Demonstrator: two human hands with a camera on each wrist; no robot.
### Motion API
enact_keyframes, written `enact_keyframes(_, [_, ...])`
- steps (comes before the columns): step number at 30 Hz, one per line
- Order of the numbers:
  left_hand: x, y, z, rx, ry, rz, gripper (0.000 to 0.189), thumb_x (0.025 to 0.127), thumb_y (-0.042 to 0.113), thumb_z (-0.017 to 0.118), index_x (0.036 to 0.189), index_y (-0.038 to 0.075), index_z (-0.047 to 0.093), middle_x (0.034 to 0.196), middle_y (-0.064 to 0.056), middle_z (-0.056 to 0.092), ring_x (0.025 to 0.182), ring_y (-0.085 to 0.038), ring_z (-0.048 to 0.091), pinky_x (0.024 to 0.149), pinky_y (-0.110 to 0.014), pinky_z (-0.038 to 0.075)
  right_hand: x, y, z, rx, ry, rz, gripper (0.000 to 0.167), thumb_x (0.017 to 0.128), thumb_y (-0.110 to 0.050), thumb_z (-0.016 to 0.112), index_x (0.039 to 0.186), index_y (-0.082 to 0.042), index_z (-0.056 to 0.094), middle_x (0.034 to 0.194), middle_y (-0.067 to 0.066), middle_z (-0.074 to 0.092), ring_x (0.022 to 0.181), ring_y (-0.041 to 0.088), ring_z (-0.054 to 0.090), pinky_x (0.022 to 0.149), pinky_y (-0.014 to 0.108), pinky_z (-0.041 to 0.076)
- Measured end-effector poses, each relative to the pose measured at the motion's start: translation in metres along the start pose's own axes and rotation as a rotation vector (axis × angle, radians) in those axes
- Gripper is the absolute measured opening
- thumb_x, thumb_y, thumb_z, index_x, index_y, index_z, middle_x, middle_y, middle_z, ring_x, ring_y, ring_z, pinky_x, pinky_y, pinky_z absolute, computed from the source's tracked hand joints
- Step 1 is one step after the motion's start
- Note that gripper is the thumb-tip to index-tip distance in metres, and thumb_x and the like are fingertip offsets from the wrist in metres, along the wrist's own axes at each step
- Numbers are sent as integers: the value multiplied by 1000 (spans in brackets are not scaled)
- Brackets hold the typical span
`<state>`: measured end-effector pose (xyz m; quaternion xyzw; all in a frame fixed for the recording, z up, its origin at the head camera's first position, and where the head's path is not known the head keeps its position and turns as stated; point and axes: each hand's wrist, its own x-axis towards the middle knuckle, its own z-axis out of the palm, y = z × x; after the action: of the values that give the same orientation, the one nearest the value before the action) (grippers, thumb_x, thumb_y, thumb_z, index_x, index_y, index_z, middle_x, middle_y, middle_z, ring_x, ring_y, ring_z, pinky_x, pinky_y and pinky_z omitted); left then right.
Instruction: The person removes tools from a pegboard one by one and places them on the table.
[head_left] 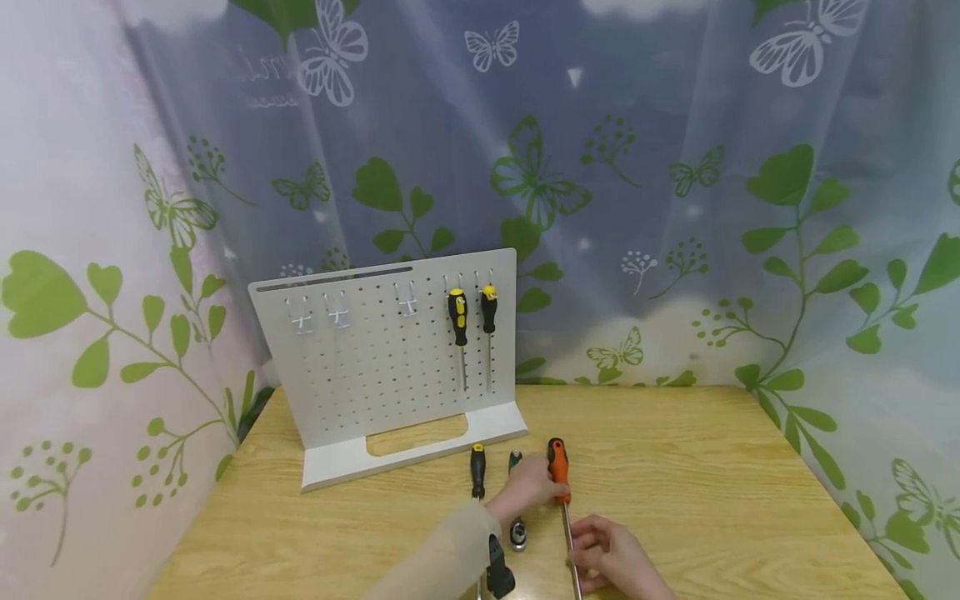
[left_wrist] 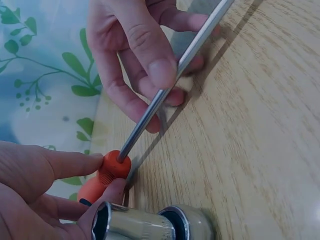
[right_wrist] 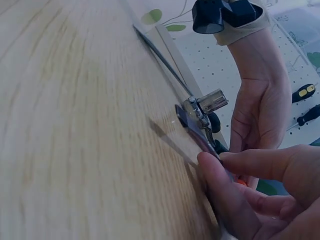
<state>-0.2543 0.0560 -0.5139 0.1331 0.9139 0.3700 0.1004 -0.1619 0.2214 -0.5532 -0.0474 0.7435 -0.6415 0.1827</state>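
A screwdriver with an orange-and-black handle [head_left: 558, 471] and a long steel shaft [left_wrist: 155, 105] is held between both hands, slanting over the table. My left hand [head_left: 531, 483] pinches the lower end of the handle between thumb and fingers. The right hand [head_left: 615, 557] pinches the shaft between thumb and fingers; its flat blade tip [right_wrist: 186, 118] sticks out past them in the right wrist view. Just left of it lies a socket wrench with a chrome head [head_left: 518, 534], partly hidden by my left hand. Farther left, a black screwdriver with a yellow end [head_left: 477, 468] lies partly under the left forearm.
A white pegboard stand [head_left: 360, 367] rises at the back left of the wooden table [head_left: 675, 467]. Two yellow-and-black screwdrivers [head_left: 458, 318] hang on its right side. Several clear hooks [head_left: 337, 310] are fixed along its top. A patterned curtain [head_left: 645, 250] hangs behind.
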Motion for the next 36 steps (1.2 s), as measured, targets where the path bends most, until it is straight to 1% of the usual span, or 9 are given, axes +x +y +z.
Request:
enact_keyframes(6, [-3,-2,0,-29,2,22,29,83,15,82,72,6,57,64,1,48,54,-12,41,48,-19,30,-2,-2,3,-58,24,1,33,89,4,68,117,14,55,84,6,64,66,18,65,59,40,64])
enact_keyframes(10, [-3,-3,0,-62,1,15,28,83,14,82,74,5,57,64,1,48,54,-12,40,47,-19,30,-2,-2,4,-100,51,-10,32,88,3,70,115,12,57,83,5,63,64,18,66,57,39,64])
enact_keyframes(17, [-1,-5,3,-45,7,13,27,84,14,82,78,4,57,67,1,48,54,-11,40,47,-19,30,-3,-3,6,-153,92,-30,32,84,1,75,112,8,59,80,4,59,57,16,66,53,36,63])
enact_keyframes(25, [-3,-6,3,-59,1,13,27,84,13,81,75,7,57,62,3,48,52,-10,39,45,-19,29,-3,-3,7,-149,96,-52,32,85,2,75,111,10,57,79,4,58,56,18,66,51,38,62])
enact_keyframes(32, [-3,-7,1,-100,-11,4,28,86,16,81,71,8,58,57,6,45,49,-8,36,43,-19,25,-5,-5,7,-123,89,-43,30,89,-1,73,111,11,56,80,5,59,56,18,65,52,39,63])
enact_keyframes(36, [-4,-6,-3,-125,-21,-4,26,87,17,80,74,8,59,59,6,45,49,-8,34,44,-19,24,-6,-6,5,-102,87,-30,30,92,-5,71,111,11,55,83,6,59,56,17,64,53,39,63])
